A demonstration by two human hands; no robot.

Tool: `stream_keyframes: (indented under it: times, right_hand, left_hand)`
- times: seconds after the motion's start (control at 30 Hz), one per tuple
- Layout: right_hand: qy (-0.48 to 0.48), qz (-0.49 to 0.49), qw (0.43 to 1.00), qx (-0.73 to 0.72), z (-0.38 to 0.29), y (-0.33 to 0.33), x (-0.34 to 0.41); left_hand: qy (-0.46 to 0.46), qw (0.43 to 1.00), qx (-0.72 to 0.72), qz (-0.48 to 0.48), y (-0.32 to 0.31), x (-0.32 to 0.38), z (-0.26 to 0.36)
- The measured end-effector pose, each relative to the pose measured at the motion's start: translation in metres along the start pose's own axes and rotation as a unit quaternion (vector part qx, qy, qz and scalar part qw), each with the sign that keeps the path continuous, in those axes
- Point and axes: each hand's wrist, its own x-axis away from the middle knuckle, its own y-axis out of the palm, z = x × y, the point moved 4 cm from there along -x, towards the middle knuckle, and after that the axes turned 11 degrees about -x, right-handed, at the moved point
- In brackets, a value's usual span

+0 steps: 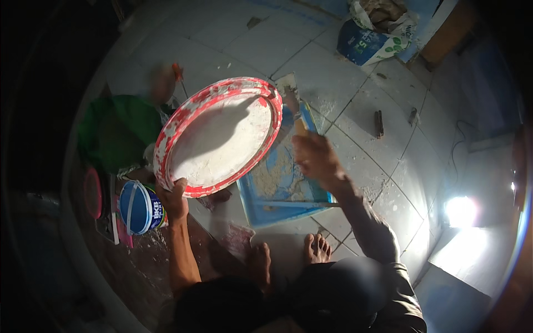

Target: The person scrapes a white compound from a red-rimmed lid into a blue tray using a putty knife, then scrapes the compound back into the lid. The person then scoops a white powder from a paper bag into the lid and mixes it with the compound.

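My left hand (174,202) grips the near left rim of a round red basin (225,137), its thumb over the edge. White plaster-like residue coats the basin, which is tilted with its hollow towards me. To the right, my right hand (318,160), slightly blurred, is closed on the handle of a putty knife (290,93). The blade points away from me, close beside the basin's right rim, and bears pale smears. Beneath both lies a blue rectangular tray (268,218) with greyish-beige compound in it, partly hidden by the basin and my right arm.
A blue paint bucket (135,208) and a green container (118,133) stand left. An orange-handled screwdriver (178,73) is beyond the basin. A torn bag (366,39) sits far right on the tiled floor (308,58). A bright lamp (461,211) shines at right.
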Motion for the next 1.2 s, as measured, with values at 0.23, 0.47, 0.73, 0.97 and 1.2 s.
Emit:
stream_keyframes:
  times: [0.23, 0.47, 0.73, 0.97, 1.2]
  right_hand:
    - [-0.042, 0.100, 0.992, -0.066, -0.005, 0.015, -0.004]
    - [-0.135, 0.110, 0.983, -0.051, -0.033, 0.035, 0.000]
    - [-0.045, 0.133, 0.987, -0.077, -0.038, -0.004, -0.001]
    - [-0.174, -0.099, 0.978, -0.064, 0.012, 0.001, -0.007]
    - [-0.136, 0.095, 0.984, -0.062, -0.058, 0.025, -0.014]
  left_hand:
    - [-0.005, 0.999, 0.027, -0.024, 0.001, -0.004, -0.001]
    - [-0.010, 0.995, 0.097, 0.026, 0.002, -0.002, -0.003]
    - [-0.063, 0.972, 0.222, 0.046, -0.002, -0.002, -0.023]
    - [-0.107, 0.946, 0.303, 0.040, 0.000, 0.002, -0.075]
    - [-0.119, 0.956, 0.267, 0.032, -0.007, 0.006, -0.064]
